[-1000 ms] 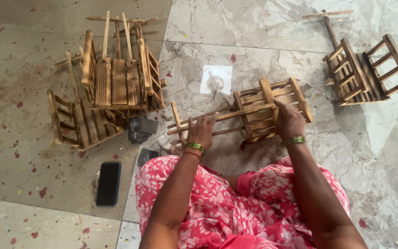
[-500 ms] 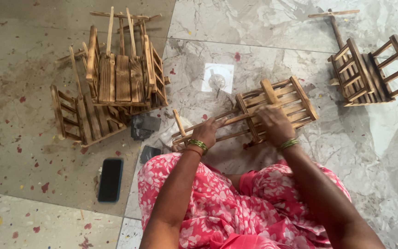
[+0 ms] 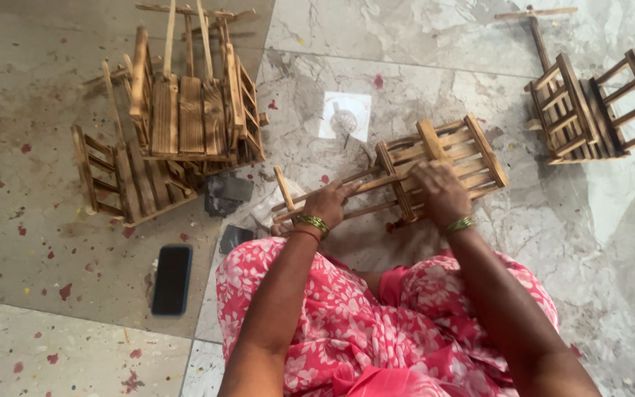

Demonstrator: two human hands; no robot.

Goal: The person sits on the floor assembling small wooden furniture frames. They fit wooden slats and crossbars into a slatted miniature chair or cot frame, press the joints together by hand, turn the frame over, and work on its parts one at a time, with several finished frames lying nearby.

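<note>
Head view: on the far left of the floor a stack of slatted wooden pieces lies in a heap, a low ladder-like frame leaning against its near side. Nearer, a black phone rests flat on the grey tile. Just right of the stack sit two small dark pads, close to the person's knee in pink flowered cloth. The left hand, green bangle at the wrist, has its fingers curled around the long poles of a small wooden cart frame lying on the marble in front of the person. The right hand presses on the cart's slatted box, fingers bent down over the slats. Beyond it lies a white square paper. Far right, another slatted wooden frame sits well apart.
</note>
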